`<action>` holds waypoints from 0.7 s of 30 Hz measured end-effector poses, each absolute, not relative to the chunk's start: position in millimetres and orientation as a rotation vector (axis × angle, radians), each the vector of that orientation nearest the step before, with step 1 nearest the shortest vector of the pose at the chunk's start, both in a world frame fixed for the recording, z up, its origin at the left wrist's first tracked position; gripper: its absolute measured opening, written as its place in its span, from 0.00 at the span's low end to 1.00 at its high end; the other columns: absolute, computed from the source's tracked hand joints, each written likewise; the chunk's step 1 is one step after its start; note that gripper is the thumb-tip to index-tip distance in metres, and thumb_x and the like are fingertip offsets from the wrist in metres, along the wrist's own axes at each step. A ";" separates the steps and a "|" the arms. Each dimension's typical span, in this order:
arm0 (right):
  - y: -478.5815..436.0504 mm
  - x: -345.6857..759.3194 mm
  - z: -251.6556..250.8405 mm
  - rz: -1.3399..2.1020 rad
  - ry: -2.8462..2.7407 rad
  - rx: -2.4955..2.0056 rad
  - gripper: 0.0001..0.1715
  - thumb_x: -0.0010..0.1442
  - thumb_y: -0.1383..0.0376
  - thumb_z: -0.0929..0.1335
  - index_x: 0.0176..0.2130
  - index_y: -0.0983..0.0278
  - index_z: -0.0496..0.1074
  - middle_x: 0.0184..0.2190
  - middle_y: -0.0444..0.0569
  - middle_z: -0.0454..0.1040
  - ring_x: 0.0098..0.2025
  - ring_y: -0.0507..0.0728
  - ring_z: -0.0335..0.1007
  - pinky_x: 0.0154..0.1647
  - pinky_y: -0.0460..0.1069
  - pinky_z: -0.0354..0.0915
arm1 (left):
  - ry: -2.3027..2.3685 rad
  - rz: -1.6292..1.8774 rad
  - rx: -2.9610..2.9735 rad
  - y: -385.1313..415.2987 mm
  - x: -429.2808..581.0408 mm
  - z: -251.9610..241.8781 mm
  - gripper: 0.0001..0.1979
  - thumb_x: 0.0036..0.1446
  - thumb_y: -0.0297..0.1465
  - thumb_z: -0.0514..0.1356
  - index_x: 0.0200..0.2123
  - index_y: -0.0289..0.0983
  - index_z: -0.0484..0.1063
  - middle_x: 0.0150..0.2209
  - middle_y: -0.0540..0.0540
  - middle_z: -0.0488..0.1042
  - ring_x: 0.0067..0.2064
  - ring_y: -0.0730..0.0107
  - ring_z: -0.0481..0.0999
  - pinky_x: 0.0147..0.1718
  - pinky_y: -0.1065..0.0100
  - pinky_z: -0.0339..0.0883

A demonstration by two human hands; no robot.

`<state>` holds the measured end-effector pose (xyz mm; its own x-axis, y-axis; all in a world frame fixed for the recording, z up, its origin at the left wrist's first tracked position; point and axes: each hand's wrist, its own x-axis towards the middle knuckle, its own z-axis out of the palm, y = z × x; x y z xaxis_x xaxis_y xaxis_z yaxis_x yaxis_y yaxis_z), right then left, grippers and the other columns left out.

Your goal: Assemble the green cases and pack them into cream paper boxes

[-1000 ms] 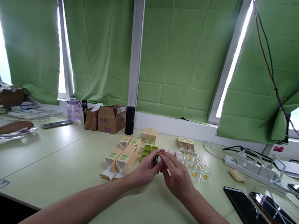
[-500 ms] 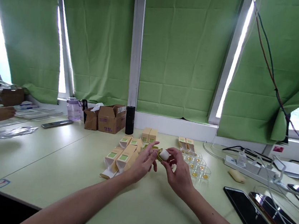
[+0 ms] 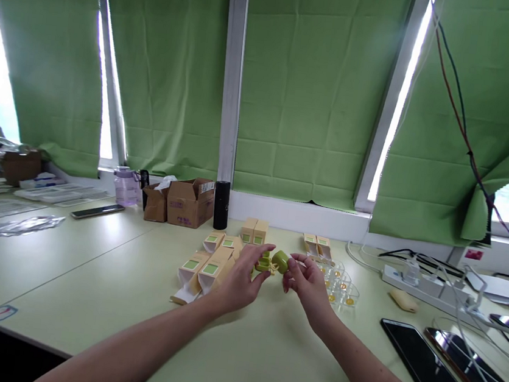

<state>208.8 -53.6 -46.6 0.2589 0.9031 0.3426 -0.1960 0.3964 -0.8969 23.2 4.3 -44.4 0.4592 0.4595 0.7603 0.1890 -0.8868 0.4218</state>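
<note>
My right hand pinches a small green cup-shaped piece between thumb and fingers, tilted in the air. A pale, cord-like bit shows at its left side; its kind is unclear. My left hand is just to the left, thumb and fingers apart and curved around the view of several green pieces, which seem to lie behind it. Beyond my left wrist lie opened beige cartons with green labels. Clear little containers with yellow centres sit behind my right hand, partly hidden by it.
Two beige cartons stand at the back, and more beige cartons lie farther right. A black cylinder and a brown cardboard box stand behind. To the right are a power strip, cables and a dark tablet.
The white-ended piece between my hands has turned, now showing its green outside in my right hand. My left fingers have parted from it. Another person's hand at far left has drawn back.
</note>
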 end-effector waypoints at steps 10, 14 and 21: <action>-57.1 205.9 -45.4 1.074 -1.005 -0.838 0.37 0.48 0.36 0.79 0.36 0.63 0.72 0.23 0.44 0.75 0.23 0.53 0.72 0.23 0.48 0.66 | 0.494 1.449 2.666 7.1 24.8 -47.0 0.33 0.64 0.23 0.63 0.70 0.49 0.66 0.61 0.39 0.71 0.63 0.49 0.67 0.61 0.46 0.70; -58.1 207.0 -45.9 1.100 -1.005 -0.815 0.37 0.49 0.35 0.78 0.35 0.63 0.73 0.23 0.45 0.76 0.23 0.54 0.72 0.23 0.48 0.65 | 0.489 1.465 2.575 9.2 25.3 -48.9 0.29 0.64 0.23 0.64 0.66 0.46 0.70 0.58 0.39 0.74 0.61 0.51 0.71 0.61 0.48 0.70; -60.6 213.0 -44.3 1.126 -1.020 -0.822 0.36 0.50 0.36 0.78 0.37 0.63 0.75 0.27 0.51 0.81 0.24 0.53 0.69 0.24 0.48 0.62 | 0.555 1.353 2.145 9.2 29.1 -45.0 0.18 0.60 0.33 0.70 0.54 0.40 0.79 0.52 0.39 0.79 0.53 0.54 0.77 0.53 0.55 0.74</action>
<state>213.0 -60.6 -44.3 0.1059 0.9687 0.2244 -0.3194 0.2468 -0.9149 29.1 9.2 -45.0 0.4115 0.5979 0.6879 0.0570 -0.7702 0.6353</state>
